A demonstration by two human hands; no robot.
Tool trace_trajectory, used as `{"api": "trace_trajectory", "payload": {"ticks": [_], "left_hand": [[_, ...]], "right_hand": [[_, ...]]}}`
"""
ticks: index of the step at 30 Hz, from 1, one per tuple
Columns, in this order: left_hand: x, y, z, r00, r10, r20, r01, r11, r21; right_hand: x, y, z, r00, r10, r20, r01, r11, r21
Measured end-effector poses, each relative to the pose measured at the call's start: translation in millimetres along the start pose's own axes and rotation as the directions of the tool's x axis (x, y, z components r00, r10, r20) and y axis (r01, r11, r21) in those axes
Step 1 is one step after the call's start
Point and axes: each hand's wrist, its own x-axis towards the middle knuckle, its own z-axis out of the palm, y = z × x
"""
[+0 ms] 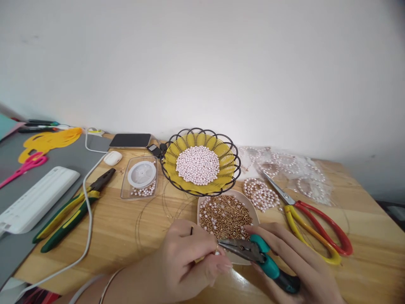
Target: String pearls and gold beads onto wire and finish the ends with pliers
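Note:
My right hand (297,261) grips a pair of needle-nose pliers (268,264) with teal and black handles. Their jaws point left and meet the fingertips of my left hand (193,257). Thumb and forefinger of that hand pinch a small pearl bead (217,253); whatever wire or thread runs with it is too fine to make out. Just behind both hands sits a pale dish (255,215) of gold beads with some pearl beads mixed in. Beyond it stands a yellow woven basket (226,171) with a black looped rim, holding many pearl beads.
At right lie red-and-yellow scissors (316,219), a beaded strand heap (261,194) and bagged strands (311,185). A clear box (125,185) with a spool, green-yellow pliers (76,209), a white cable (90,211), a power strip (41,200) and a phone (130,140) occupy the left.

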Motion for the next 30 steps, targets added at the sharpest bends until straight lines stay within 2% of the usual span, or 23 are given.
{"api": "trace_trajectory", "payload": {"ticks": [4, 9, 12, 15, 22, 26, 30], "left_hand": [[0, 6, -3.4, 0.999, -0.016, 0.05, 0.017, 1.0, -0.009], [-4, 6, -1.0, 0.999, 0.034, 0.021, -0.034, 0.999, -0.007], [-7, 2, 1.6, 0.998, 0.059, 0.017, -0.059, 0.998, 0.027], [-7, 0, 1.2, 0.996, 0.085, 0.016, -0.085, 0.996, 0.02], [1, 3, -5.4, 0.996, 0.052, 0.076, -0.056, 0.997, 0.054], [-2, -3, -1.6, 0.993, 0.079, 0.088, -0.083, 0.996, 0.036], [-5, -8, 1.9, 0.991, 0.086, 0.1, -0.098, 0.989, 0.114]], "right_hand": [[-6, 4, 4, 0.999, -0.05, 0.003, 0.05, 0.999, -0.009], [4, 1, 10, 0.991, -0.074, -0.116, 0.076, 0.997, 0.006], [9, 3, 13, 0.988, -0.077, -0.137, 0.084, 0.996, 0.042], [12, 9, 10, 0.992, -0.07, -0.106, 0.082, 0.99, 0.111], [16, 22, -5, 1.0, -0.03, 0.01, 0.027, 0.977, 0.209], [16, 22, -4, 0.998, -0.019, 0.06, 0.004, 0.972, 0.236], [16, 19, -4, 0.993, -0.027, 0.112, -0.006, 0.959, 0.283]]}}
